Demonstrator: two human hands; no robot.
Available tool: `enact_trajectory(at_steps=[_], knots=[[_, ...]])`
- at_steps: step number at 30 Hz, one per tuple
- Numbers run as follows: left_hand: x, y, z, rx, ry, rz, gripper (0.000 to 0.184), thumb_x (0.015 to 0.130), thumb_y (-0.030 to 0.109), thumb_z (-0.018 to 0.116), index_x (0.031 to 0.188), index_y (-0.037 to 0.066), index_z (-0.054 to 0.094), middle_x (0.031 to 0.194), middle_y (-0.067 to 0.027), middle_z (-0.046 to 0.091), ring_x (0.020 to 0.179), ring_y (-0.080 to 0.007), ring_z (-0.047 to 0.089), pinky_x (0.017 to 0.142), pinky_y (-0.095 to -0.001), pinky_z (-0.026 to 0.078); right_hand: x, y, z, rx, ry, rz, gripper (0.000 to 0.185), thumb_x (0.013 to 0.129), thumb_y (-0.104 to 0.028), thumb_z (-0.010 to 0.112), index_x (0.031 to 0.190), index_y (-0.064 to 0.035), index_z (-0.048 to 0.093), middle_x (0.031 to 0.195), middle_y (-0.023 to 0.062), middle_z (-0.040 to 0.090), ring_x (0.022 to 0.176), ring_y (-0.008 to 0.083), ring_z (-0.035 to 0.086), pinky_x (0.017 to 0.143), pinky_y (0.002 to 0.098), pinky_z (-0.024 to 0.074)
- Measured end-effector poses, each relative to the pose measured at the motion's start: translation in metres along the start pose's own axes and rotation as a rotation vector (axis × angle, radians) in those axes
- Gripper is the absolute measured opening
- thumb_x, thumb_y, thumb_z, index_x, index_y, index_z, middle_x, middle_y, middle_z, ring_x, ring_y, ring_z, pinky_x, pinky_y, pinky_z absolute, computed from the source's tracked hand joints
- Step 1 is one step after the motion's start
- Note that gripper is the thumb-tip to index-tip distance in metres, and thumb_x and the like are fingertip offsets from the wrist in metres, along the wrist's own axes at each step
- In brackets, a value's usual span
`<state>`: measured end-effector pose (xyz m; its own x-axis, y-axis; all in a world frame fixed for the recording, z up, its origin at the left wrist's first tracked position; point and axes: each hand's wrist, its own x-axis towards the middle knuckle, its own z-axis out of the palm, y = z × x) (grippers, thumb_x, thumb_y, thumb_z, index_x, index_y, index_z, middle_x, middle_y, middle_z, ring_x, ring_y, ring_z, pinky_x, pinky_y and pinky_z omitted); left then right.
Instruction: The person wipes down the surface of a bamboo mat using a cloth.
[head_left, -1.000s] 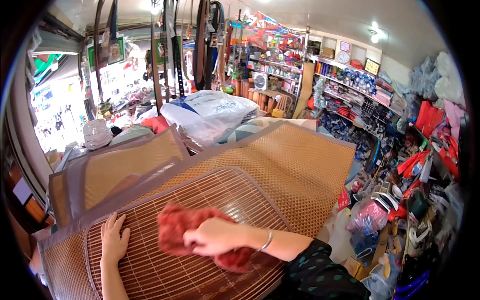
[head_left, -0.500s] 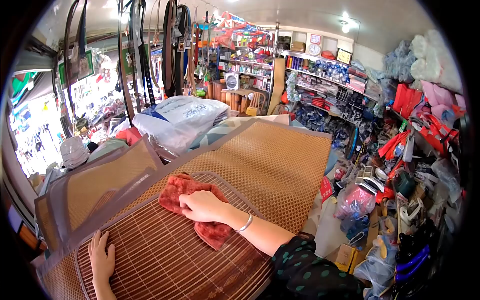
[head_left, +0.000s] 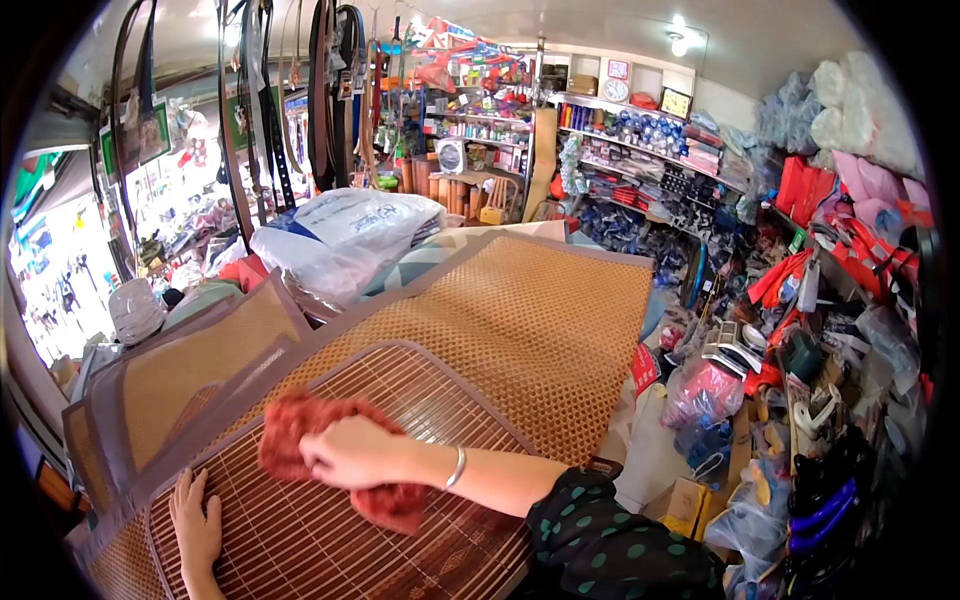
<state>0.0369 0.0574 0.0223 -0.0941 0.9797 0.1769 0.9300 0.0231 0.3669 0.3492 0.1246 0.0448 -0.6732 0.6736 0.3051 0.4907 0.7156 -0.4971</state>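
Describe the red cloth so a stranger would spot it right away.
Find the big tan woven mat, then the brown slatted panel on its near part. The cloth lies bunched there under the right hand, beside the silver bangle. It's the only soft, red thing on those slats.

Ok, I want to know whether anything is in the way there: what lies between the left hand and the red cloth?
Nothing loose: between the left hand and the red cloth, the head view shows only bare slats of the brown mat.

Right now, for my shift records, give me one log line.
right hand: gripping red cloth | left hand: resting, fingers spread | beneath both: slatted mat
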Motion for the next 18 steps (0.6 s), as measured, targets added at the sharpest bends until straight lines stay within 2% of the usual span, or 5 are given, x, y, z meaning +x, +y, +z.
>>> enact_trajectory(at_steps=[6, 8, 10, 14, 18], knots=[[0.0, 0.003, -0.002, 0.004, -0.026, -0.056, 0.047, 0.096, 0.023, 0.05, 0.141, 0.008, 0.05, 0.152, -0.0159, 0.037, 0.143, -0.0334, 0.03, 0.12, -0.046, 0.021, -0.014, 0.057, -0.04, -0.21, 0.095, 0.294, 0.017, 0.088, -0.022, 0.061, 0.09, -0.006, 0.064, 0.079, 0.0148, 0.069, 0.076, 0.0332, 0.068, 0.07, 0.0461, 0.0518], [0.0, 0.003, -0.003, 0.008, -0.037, -0.047, 0.047, 0.096, 0.024, 0.05, 0.141, 0.008, 0.05, 0.153, -0.0159, 0.037, 0.142, -0.0338, 0.03, 0.12, -0.0461, 0.021, -0.025, 0.051, -0.047, -0.154, -0.051, 0.237, 0.016, 0.088, -0.021, 0.062, 0.09, -0.0061, 0.064, 0.077, 0.0125, 0.069, 0.072, 0.0308, 0.067, 0.066, 0.0436, 0.0515], [-0.001, 0.007, -0.005, 0.009, -0.036, -0.07, 0.047, 0.096, 0.023, 0.051, 0.14, 0.008, 0.05, 0.152, -0.0164, 0.038, 0.142, -0.0341, 0.031, 0.119, -0.0461, 0.022, -0.026, 0.018, -0.051, -0.078, -0.385, 0.172, 0.014, 0.087, -0.021, 0.063, 0.091, -0.0072, 0.065, 0.074, 0.011, 0.069, 0.066, 0.0272, 0.066, 0.063, 0.0401, 0.0506], [-0.001, -0.004, 0.0, -0.004, 0.004, 0.018, 0.047, 0.094, 0.02, 0.052, 0.139, 0.007, 0.051, 0.15, -0.0178, 0.04, 0.14, -0.0354, 0.033, 0.118, -0.0463, 0.023, -0.033, -0.027, 0.002, 0.075, -0.244, -0.144, 0.009, 0.084, -0.016, 0.062, 0.082, -0.0069, 0.063, 0.065, 0.0103, 0.065, 0.059, 0.028, 0.064, 0.058, 0.0406, 0.0492], [0.0, -0.008, 0.004, -0.005, 0.025, 0.036, 0.047, 0.093, 0.018, 0.053, 0.139, 0.007, 0.051, 0.149, -0.0184, 0.041, 0.139, -0.0361, 0.034, 0.117, -0.0463, 0.023, -0.013, -0.028, 0.017, 0.12, -0.145, -0.138, 0.009, 0.083, -0.012, 0.06, 0.079, -0.0067, 0.065, 0.068, 0.0124, 0.067, 0.062, 0.0288, 0.066, 0.064, 0.0422, 0.0526]])
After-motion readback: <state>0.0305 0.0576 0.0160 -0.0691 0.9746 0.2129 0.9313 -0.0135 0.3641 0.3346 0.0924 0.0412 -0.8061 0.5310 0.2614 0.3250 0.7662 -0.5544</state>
